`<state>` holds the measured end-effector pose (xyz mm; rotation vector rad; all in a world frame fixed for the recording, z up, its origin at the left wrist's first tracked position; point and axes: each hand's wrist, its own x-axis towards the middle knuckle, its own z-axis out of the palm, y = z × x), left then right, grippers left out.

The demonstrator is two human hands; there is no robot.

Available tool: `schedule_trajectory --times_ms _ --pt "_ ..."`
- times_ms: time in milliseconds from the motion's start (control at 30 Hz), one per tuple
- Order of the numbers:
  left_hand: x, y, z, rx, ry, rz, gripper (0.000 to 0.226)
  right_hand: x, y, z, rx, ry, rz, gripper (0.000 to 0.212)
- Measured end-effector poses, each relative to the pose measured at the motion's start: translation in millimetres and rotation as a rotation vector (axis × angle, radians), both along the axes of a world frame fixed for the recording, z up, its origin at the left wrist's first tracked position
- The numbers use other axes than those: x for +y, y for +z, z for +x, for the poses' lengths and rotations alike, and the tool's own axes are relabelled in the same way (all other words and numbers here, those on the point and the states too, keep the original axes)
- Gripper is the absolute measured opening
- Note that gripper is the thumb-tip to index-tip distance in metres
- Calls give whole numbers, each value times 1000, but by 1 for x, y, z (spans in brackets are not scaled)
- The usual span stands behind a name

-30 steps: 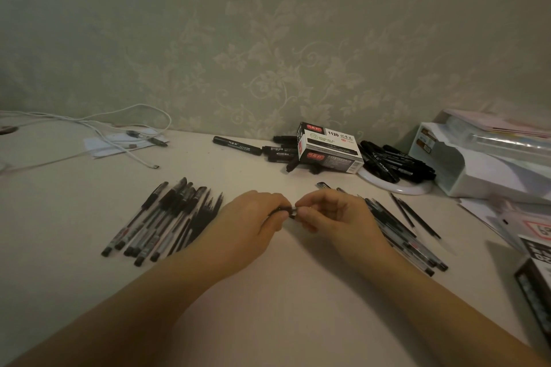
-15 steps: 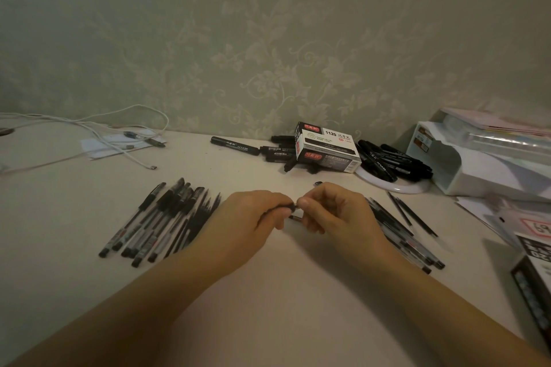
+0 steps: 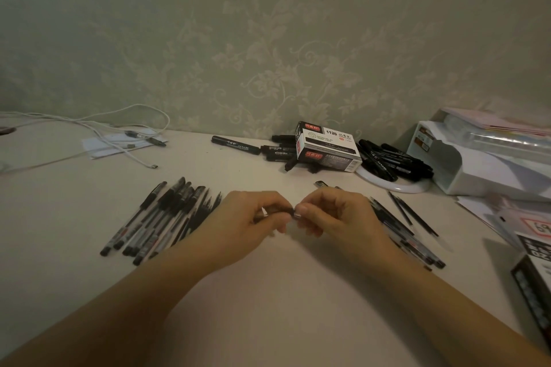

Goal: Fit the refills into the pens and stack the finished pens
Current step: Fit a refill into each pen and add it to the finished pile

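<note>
Still mid-batch, working on one slim black pen [image 3: 286, 211] over the pale table [image 3: 268, 307].
Left hand [image 3: 247, 223] and right hand [image 3: 334, 217] both pinching it; finished clear-barrelled pens [image 3: 161, 217] piling left, loose pens and refills [image 3: 408, 226] waiting right.

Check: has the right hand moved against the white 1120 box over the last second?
Cannot tell. The right hand sits about as far below the box as before, pinching the pen with the left hand; any shift is too small.
</note>
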<state>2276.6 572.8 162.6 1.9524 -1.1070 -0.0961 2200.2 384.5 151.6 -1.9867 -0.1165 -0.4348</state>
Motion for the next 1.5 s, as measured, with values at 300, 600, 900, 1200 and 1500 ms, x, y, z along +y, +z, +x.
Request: schedule_trajectory --times_ms 300,600,900,1200,1500 --pt "-4 -1 -8 -266 55 -37 5 7 -2 -2 -59 -145 -299 55" --pt "-2 0 -3 -152 56 -24 15 6 3 -6 -43 -20 -232 17" --pt "-2 1 -3 -152 64 -72 6 8 1 -5 -44 -28 -333 27" --pt "-3 5 -4 -191 66 -72 9 7 2 -3 -80 -21 -303 34" --pt "-3 -3 1 -232 310 -52 11 8 -8 1 -24 -233 -732 30"
